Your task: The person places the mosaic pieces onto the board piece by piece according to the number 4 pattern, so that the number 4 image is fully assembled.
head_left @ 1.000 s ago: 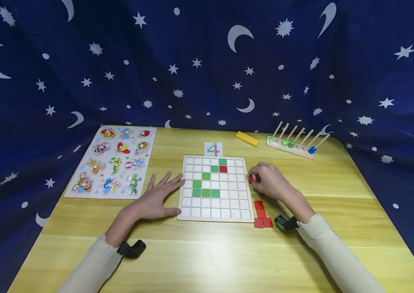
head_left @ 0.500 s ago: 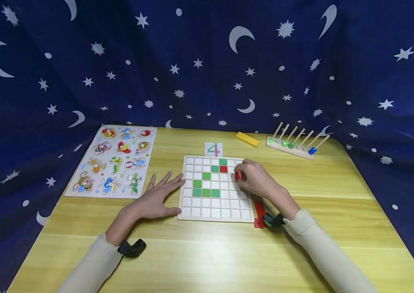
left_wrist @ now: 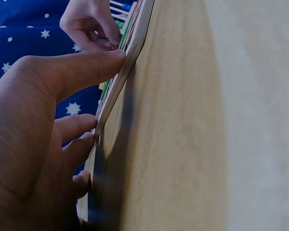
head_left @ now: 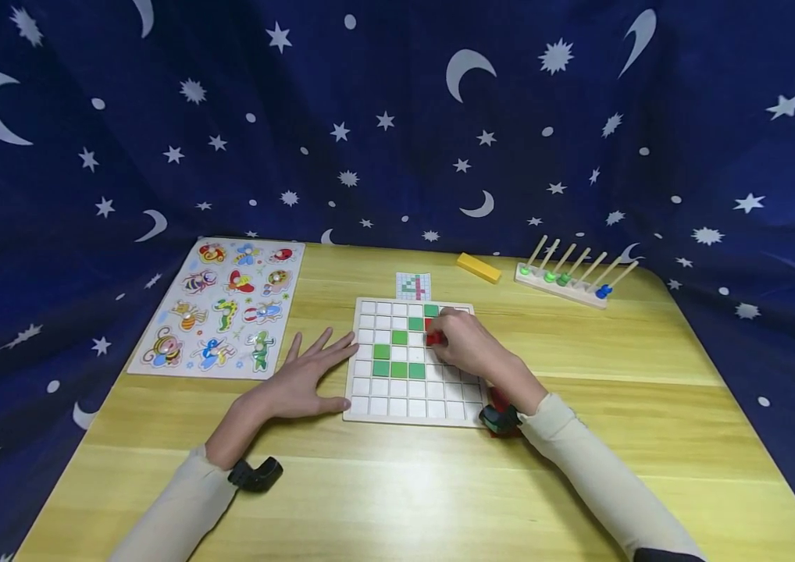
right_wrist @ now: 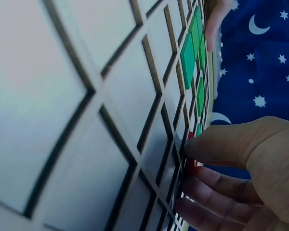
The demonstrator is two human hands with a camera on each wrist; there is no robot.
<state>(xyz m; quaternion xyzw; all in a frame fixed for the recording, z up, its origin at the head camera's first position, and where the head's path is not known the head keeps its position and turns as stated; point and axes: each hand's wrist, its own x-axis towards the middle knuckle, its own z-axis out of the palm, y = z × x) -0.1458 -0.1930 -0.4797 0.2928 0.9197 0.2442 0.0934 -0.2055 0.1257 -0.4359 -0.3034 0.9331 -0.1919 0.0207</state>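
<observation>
A second ago the right hand [head_left: 468, 351] hovered off the right edge of the grid board [head_left: 415, 410] with a red tile [head_left: 433, 338] pinched in its fingers; it has since travelled inward over the board, and the tile now sits low over a cell in the upper right part of the grid, directly below a red tile already laid there (that laid one is now mostly hidden behind the knuckles). The fingers [right_wrist: 216, 144] of the right hand clamp the red tile between thumb and fingertips, pressing it toward the board surface. The left hand [head_left: 299, 378] has not moved: it lies flat on the counter [head_left: 404, 492], its fingers [left_wrist: 86, 67] straight and released, their tips touching the board's left edge. The board holds green tiles [head_left: 399, 369], a row of three just left of the right fingers, with single ones stepping up toward the far edge. The spare red tiles [head_left: 499, 400], plain to see before, are now largely covered by the right wrist. Beyond the right fingers lie a small pattern card [head_left: 413, 286], a yellow block [head_left: 476, 267] and a peg rack [head_left: 566, 285] with green and blue beads; far left of the left fingers lies an insect puzzle board [head_left: 218, 308].
</observation>
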